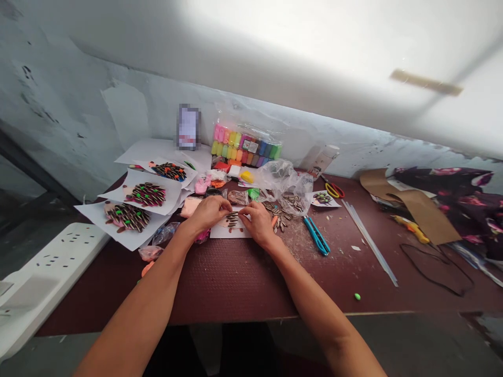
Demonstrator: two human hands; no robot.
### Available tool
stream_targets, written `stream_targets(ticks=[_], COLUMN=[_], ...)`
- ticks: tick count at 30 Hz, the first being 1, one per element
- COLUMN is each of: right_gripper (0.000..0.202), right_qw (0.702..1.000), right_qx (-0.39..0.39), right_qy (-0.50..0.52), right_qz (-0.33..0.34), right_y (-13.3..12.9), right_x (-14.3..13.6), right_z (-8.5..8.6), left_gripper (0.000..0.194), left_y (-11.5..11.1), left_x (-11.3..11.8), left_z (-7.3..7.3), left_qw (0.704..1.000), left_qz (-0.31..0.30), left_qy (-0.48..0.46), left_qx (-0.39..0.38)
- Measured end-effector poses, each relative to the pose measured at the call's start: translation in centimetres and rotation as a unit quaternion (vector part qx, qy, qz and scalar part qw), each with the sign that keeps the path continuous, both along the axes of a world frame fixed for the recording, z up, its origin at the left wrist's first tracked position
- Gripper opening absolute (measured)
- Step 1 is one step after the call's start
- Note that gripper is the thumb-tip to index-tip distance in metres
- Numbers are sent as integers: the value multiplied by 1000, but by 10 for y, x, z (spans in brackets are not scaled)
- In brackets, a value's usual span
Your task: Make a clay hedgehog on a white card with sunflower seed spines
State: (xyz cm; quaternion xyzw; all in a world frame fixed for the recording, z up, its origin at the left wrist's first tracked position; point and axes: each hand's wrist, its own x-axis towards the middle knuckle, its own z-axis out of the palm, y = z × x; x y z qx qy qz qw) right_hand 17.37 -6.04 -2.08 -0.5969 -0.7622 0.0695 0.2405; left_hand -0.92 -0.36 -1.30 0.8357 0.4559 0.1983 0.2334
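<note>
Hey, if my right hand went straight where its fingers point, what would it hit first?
Your right hand would probably meet the striped sunflower seeds on the white paper first; whether it already touches them is unclear.

This looks like a craft corner, though whether in a home or a small workshop cannot be told. A dark red worktop [220, 283] stands against a scuffed wall [157, 99]. Coloured clay [236, 149] lines its back edge, loose seeds [281, 214] litter the middle, seed-covered pictures [147, 195] overlap near the back left corner, and a glue gun [412, 229] lies towards the right end.
</note>
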Motion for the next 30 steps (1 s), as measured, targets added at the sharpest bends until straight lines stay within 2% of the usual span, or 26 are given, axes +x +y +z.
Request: stream_targets(ticks=[24, 30], right_gripper=[14, 11], right_qw=[1000, 999], right_qx=[0, -2], right_qy=[-19, -29], right_qz=[16, -23], right_y=[2, -2], right_x=[-2, -4], right_z=[2, 10], left_gripper=[20, 23], left_y=[2, -1], left_x=[1, 1], left_z=[-5, -1], left_qw=[1000, 1000], left_qz=[6, 14], left_qy=[17, 15], left_qx=[21, 11])
